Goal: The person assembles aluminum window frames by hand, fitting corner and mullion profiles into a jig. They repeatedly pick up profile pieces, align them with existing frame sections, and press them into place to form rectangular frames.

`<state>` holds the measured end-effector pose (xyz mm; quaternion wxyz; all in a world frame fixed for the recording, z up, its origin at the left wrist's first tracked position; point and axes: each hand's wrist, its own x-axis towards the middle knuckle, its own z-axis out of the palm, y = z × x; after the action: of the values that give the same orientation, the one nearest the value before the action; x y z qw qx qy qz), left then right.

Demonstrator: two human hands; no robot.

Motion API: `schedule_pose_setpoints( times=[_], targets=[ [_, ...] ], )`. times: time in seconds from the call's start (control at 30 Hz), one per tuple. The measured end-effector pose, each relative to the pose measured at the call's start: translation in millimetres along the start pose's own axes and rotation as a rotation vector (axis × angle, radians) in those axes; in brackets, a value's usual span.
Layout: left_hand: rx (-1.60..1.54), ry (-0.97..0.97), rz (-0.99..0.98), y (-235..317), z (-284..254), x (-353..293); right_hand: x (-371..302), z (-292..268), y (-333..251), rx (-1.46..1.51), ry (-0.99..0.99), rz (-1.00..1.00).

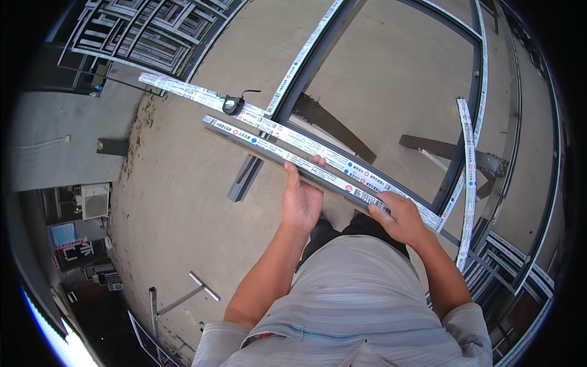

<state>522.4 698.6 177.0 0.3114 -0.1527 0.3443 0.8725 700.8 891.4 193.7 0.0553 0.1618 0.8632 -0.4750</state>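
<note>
A dark metal profile bar (318,174), with a printed white protective film on its top face, is held level in front of my body. Near its middle, my left hand (302,199) grips it from below, thumb on the near side and fingertips showing past the far edge. My right hand (398,215) closes round its right end. Just beyond the bar, and roughly parallel to it, runs the near side of a large film-covered rectangular frame (367,175). A black tape measure (232,105) sits on the strip extending left from that frame.
A metal support (246,178) stands under the frame's left corner. Across the frame's right side lies a loose film-covered strip (469,177). Stacked profiles (147,33) are at the far left, and more frames (520,263) at right. A T-shaped metal stand (180,301) is at lower left.
</note>
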Motion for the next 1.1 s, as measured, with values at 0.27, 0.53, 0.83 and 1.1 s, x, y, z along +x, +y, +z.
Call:
schedule_pose_setpoints(
  times=[0.27,0.53,0.83,1.1],
  targets=[
    [0.104,-0.03,0.018,18,-10,-8,4,-1,-13,0.121,-0.066,0.113],
    [0.171,-0.002,0.001,17,-18,-8,5,-9,-13,0.162,-0.041,0.122],
    [0.136,0.059,0.071,34,-47,-4,26,-7,-12,-0.08,0.095,-0.151],
    [0.226,0.128,0.092,40,-58,-8,49,-1,-50,-0.374,0.15,-0.333]
  ],
)
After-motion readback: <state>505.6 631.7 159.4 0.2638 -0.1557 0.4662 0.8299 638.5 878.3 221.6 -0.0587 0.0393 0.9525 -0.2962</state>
